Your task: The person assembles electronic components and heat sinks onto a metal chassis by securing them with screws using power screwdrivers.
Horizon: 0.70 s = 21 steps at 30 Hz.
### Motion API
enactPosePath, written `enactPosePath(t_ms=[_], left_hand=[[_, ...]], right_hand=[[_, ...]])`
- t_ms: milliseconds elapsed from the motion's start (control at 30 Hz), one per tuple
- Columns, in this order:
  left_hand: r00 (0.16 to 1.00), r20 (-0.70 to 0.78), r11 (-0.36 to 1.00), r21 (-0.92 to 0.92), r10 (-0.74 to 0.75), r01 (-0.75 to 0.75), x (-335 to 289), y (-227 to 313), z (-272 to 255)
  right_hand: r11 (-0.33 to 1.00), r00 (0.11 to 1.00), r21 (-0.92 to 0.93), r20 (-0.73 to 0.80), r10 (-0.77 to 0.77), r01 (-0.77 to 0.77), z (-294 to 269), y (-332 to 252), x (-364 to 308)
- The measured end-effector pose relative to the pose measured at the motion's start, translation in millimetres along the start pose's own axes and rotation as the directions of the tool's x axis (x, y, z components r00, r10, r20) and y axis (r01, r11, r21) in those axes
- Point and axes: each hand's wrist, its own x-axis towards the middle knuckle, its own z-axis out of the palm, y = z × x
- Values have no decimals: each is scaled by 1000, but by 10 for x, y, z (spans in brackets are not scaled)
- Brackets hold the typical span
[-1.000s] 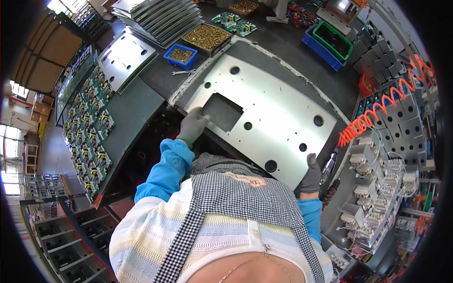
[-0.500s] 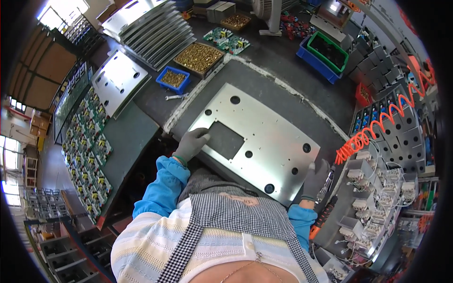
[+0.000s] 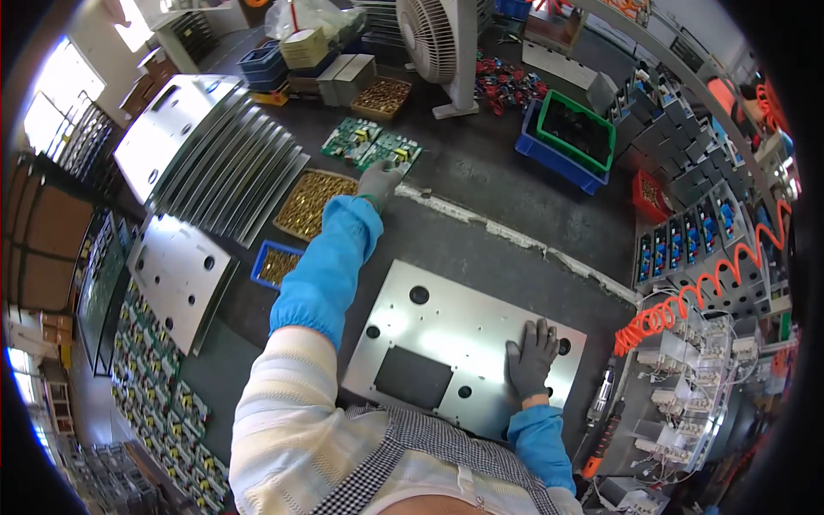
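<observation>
At arm's length my left hand [image 3: 380, 182], gloved in grey, has its fingers bent and closed at the near edge of a green circuit board [image 3: 390, 151]. The board lies flat beside another green circuit board [image 3: 348, 137]; the fingertips are partly hidden. My right hand [image 3: 533, 359] rests open, fingers spread, on the right part of a silvery metal panel [image 3: 446, 322]. Round black-looking holes and one large rectangular cutout pierce this panel, which lies flat in front of me.
Brass-coloured parts fill a carton tray [image 3: 311, 206] and a blue bin [image 3: 276, 264] at left, near stacked metal panels [image 3: 227, 163]. A silver power screwdriver [image 3: 602, 396] and an orange-handled tool [image 3: 604, 439] lie at right under an orange coiled hose [image 3: 665, 322]. A fan [image 3: 433, 47] stands behind.
My left hand has left the panel's left edge and stretched forward to the circuit boards. My right hand has moved from beside the panel's right edge onto its surface. The view has shifted.
</observation>
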Motion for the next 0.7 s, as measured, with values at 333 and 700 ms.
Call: enactPosePath(t_ms=[333,700], left_hand=[[998,-56,755,652,-34,63,853,78,279],[258,780,212,163,570,-964,-2072,309,1054]], right_hand=[[998,999,48,30,41,-42,-66,-113,79],[61,940,963,242,238,-263,-100,427,33]])
